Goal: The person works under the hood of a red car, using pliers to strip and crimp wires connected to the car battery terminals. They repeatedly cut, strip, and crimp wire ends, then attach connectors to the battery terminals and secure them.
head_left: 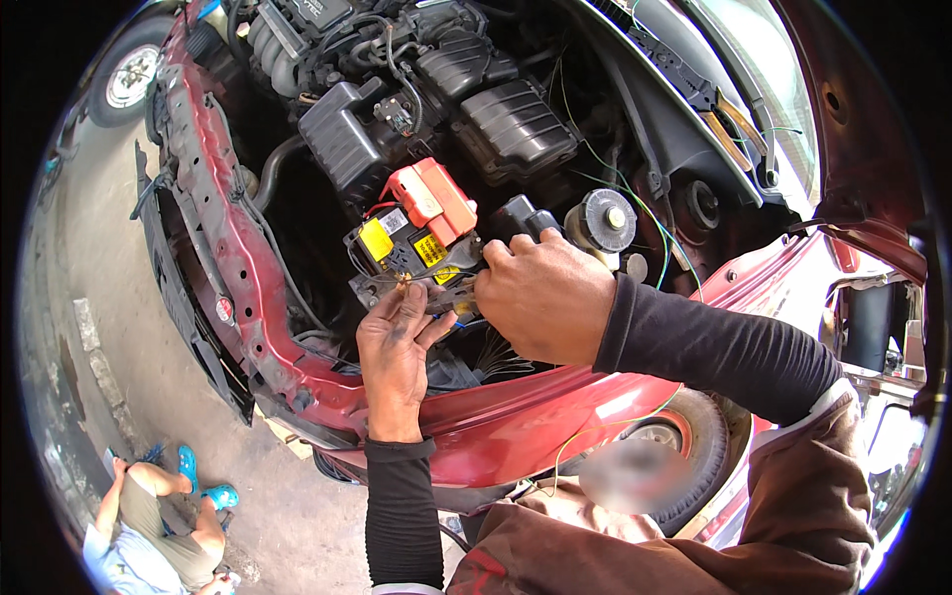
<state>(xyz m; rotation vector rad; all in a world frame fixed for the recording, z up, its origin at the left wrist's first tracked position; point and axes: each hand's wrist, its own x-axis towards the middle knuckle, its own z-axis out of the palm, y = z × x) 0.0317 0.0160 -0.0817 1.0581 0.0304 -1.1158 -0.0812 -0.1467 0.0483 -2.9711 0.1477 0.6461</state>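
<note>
A car battery (405, 230) with yellow labels and a red plastic cover (428, 201) sits in the engine bay. At its near edge, the fingertips of my left hand (394, 347) are pinched on a thin wire with a copper-coloured end (404, 281). Just to the right, my right hand (550, 297) is closed in a fist around a metal tool (456, 297). It looks like pliers, but the fingers hide most of it. Both hands nearly meet over the battery's near side. A short blue wire (458, 321) shows below the tool.
Wire strippers with yellow handles (732, 124) lie near the windshield. Loose green wires (635, 193) cross the bay's right side, near a round black-capped reservoir (607, 220). The red fender (526, 421) lies under my arms. A person in blue clogs (188, 468) sits at lower left.
</note>
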